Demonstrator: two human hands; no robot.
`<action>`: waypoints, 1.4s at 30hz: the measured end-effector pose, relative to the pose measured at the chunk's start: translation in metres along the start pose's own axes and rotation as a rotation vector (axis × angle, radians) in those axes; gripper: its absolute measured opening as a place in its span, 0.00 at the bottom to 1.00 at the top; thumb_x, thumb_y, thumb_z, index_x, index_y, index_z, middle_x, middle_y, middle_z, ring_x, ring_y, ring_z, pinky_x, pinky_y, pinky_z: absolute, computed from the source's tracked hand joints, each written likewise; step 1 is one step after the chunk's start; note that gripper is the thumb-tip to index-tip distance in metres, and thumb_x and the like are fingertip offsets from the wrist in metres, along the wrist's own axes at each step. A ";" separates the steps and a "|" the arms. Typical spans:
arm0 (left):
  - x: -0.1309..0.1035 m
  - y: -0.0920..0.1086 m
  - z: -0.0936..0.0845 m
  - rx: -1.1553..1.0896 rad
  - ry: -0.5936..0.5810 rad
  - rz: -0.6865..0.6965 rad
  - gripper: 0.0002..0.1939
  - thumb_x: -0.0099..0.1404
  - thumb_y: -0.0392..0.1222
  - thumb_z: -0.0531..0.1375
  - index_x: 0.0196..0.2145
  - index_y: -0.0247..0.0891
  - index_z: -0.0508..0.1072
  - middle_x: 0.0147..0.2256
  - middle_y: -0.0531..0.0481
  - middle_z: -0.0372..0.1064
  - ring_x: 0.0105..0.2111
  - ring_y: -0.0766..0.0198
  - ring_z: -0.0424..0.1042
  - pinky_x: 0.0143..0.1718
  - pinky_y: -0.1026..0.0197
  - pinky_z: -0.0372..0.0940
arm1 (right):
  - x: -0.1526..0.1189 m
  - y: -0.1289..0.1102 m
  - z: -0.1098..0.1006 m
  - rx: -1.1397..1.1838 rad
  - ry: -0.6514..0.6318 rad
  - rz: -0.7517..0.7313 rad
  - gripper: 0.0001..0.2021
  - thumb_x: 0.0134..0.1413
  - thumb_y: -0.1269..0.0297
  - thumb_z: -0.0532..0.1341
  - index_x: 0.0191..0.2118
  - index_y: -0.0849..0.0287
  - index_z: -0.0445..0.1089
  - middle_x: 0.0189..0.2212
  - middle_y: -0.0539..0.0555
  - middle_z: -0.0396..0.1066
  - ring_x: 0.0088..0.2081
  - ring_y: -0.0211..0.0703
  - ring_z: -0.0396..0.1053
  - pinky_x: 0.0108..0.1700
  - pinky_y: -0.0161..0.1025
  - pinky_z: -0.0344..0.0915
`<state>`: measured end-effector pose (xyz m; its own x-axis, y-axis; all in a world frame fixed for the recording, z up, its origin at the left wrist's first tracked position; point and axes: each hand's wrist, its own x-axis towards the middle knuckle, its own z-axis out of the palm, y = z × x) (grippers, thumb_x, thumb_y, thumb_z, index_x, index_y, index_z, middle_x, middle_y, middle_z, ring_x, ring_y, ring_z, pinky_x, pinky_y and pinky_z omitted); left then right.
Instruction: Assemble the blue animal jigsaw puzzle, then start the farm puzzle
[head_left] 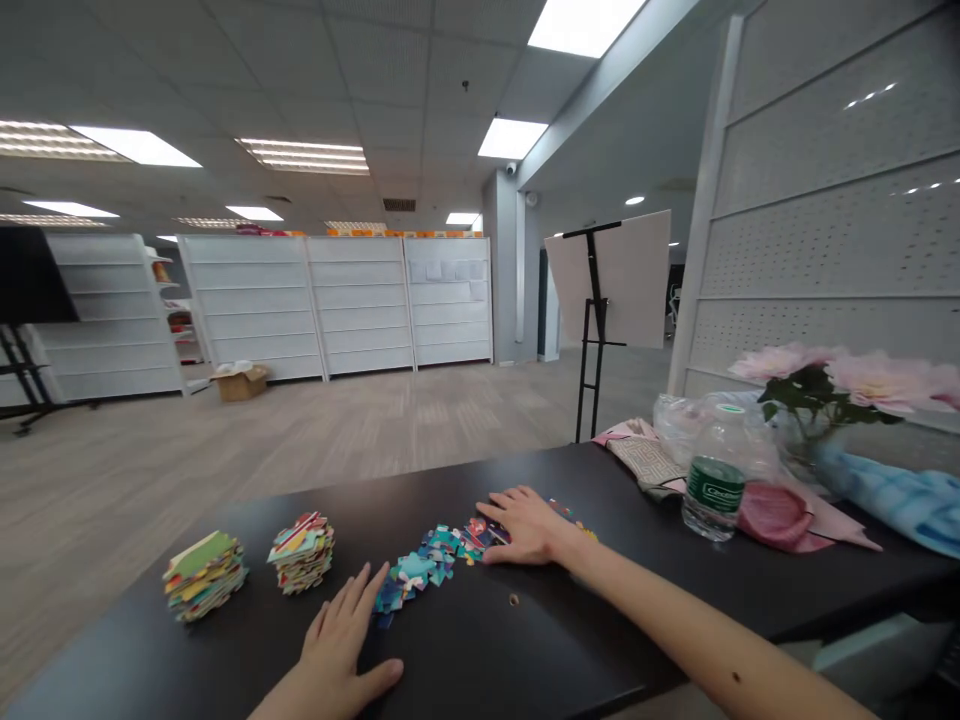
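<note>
A band of loose jigsaw puzzle pieces (416,572), blue, teal and red, lies across the dark table. My right hand (525,525) rests palm down over the right part of this band, fingers stretched out, and hides some pieces beneath it. At the band's left end, my left hand (341,640) lies with fingers extended and thumb apart, its fingertips beside the blue pieces. Neither hand grips anything. Left of my left hand stand two stacks of pieces: a nearer-centre stack (301,553) and a green-topped stack (205,577).
On the table's right side stand a water bottle (715,485) with a green label, crumpled plastic and cloth (645,455), and pink flowers (862,380) in a vase. The black table (480,660) has a small hole near its middle. An easel (594,340) stands beyond it.
</note>
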<state>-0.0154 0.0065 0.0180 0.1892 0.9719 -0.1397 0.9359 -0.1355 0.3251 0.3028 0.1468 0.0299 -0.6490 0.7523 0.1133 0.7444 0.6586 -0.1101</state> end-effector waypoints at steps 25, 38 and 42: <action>0.021 0.061 0.019 -0.044 0.084 0.384 0.33 0.69 0.61 0.51 0.68 0.51 0.52 0.69 0.46 0.41 0.69 0.46 0.41 0.66 0.32 0.36 | -0.087 0.044 -0.003 -0.163 0.078 0.256 0.30 0.65 0.44 0.48 0.66 0.52 0.58 0.69 0.58 0.50 0.69 0.58 0.45 0.69 0.61 0.38; 0.020 0.029 0.028 0.063 0.164 0.244 0.32 0.73 0.56 0.48 0.69 0.45 0.49 0.69 0.47 0.40 0.69 0.47 0.37 0.66 0.33 0.39 | -0.160 -0.112 0.002 0.274 -0.050 -0.087 0.24 0.63 0.56 0.58 0.63 0.52 0.63 0.60 0.59 0.66 0.60 0.56 0.63 0.62 0.51 0.59; 0.009 0.043 0.021 -0.017 0.061 0.442 0.28 0.73 0.51 0.51 0.67 0.50 0.54 0.69 0.50 0.43 0.69 0.52 0.41 0.67 0.37 0.40 | -0.163 -0.075 0.012 0.396 0.201 0.158 0.15 0.67 0.60 0.52 0.51 0.54 0.73 0.41 0.57 0.76 0.42 0.47 0.73 0.46 0.42 0.70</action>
<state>0.0328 0.0052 0.0109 0.5515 0.8311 0.0712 0.7641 -0.5376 0.3565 0.3510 -0.0245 0.0077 -0.4600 0.8522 0.2492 0.6888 0.5196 -0.5056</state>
